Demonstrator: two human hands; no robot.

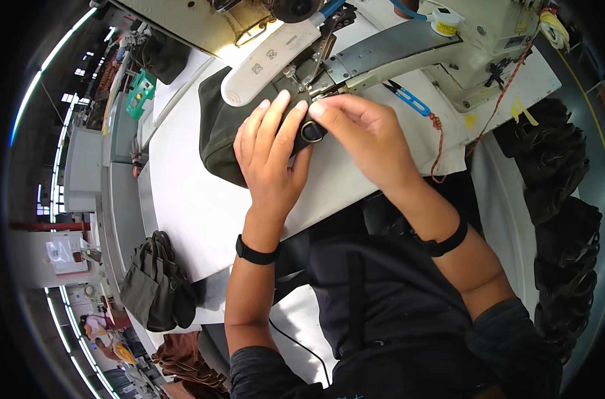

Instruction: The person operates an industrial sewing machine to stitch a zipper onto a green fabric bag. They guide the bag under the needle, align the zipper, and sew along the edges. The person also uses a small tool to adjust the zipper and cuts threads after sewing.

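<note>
A dark olive fabric bag [219, 126] sits around the narrow arm of a sewing machine [389, 56], under its needle area. My left hand [269, 153] lies on the bag with its fingers stretched out toward the needle. Close by on the right, my right hand [372, 136] pinches the bag's edge between thumb and forefinger. A metal ring [313, 132] on a dark tab shows between my two hands. The exact bit of fabric in the pinch is partly hidden by my fingers. A pale, rounded machine cover [269, 63] stands just beyond my left fingertips.
Blue-handled thread snips [409, 100] on an orange cord [439, 149] lie right of my hands on the white table [182, 219]. Another olive bag [157, 289] rests at the left edge. Dark bags are piled [562, 233] at right. Brown pieces [189, 362] lie lower left.
</note>
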